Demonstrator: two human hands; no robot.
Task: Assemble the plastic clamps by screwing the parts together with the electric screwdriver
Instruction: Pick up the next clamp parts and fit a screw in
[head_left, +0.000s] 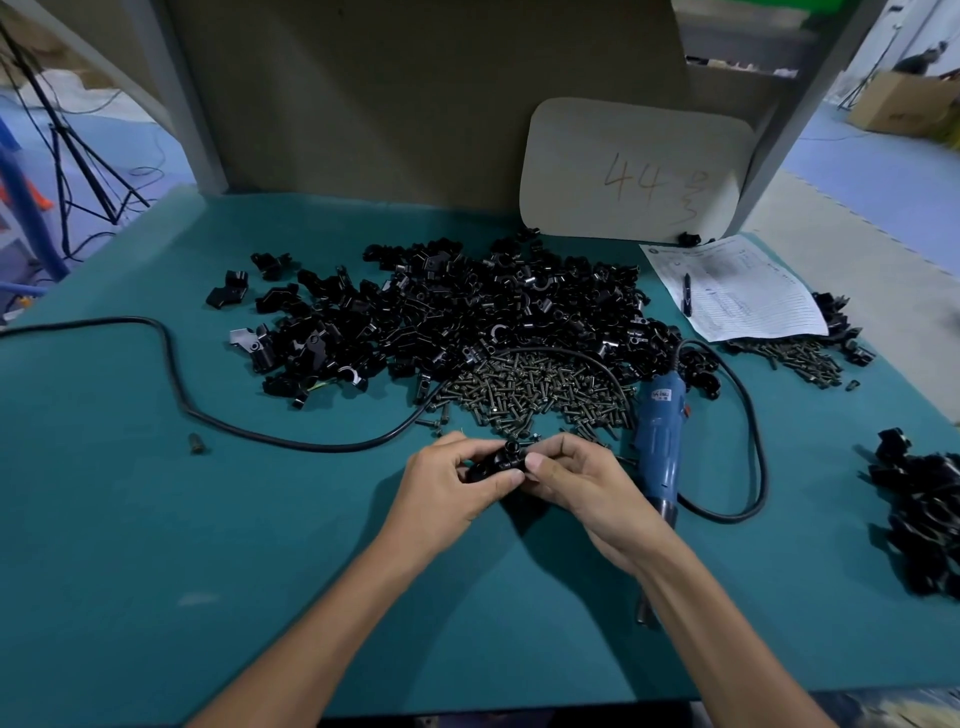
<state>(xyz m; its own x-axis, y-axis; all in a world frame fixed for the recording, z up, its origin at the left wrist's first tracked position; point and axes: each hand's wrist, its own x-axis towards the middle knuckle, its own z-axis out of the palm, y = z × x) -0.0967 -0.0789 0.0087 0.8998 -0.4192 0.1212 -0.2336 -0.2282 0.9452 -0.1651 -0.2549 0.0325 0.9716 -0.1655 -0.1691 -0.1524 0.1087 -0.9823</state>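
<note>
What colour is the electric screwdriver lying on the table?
Blue, with a black cord. The electric screwdriver shows clearly in the head view, just right of the hands.

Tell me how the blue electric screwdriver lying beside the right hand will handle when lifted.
The screwdriver looks rigid and is probably hefty for its size. Its rounded body lies on its side, so a nudge may roll it. Its black cord loops beside it and crosses the screw pile, so lifting will likely tug and scatter screws.
</note>
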